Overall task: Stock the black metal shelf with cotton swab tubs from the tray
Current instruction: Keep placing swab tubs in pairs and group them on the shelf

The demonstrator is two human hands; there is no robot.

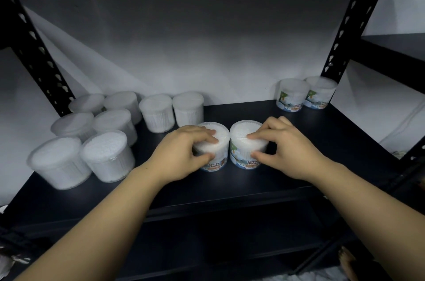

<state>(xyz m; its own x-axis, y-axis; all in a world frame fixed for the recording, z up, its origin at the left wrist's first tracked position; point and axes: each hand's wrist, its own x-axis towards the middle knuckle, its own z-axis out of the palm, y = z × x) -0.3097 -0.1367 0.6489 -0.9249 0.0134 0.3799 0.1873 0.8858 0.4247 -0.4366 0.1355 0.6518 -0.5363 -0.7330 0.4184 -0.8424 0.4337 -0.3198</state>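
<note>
Black metal shelf (299, 142): dark deck between perforated uprights, pale wall behind.
Tub cluster, left (92, 138): eight clear cotton swab tubs standing close together, plain sides showing, running from the front left edge back toward the wall.
Tub pair, back right (305, 94): two tubs side by side against the right upright, printed labels facing forward.
Left tub, centre front (218, 154): upright on the deck; left hand (181, 149) grip clamped on it, fingers over the lid, thumb on the side.
Right tub, centre front (241, 149): touching its neighbour; right hand (287, 145) grip clamped likewise.
</note>
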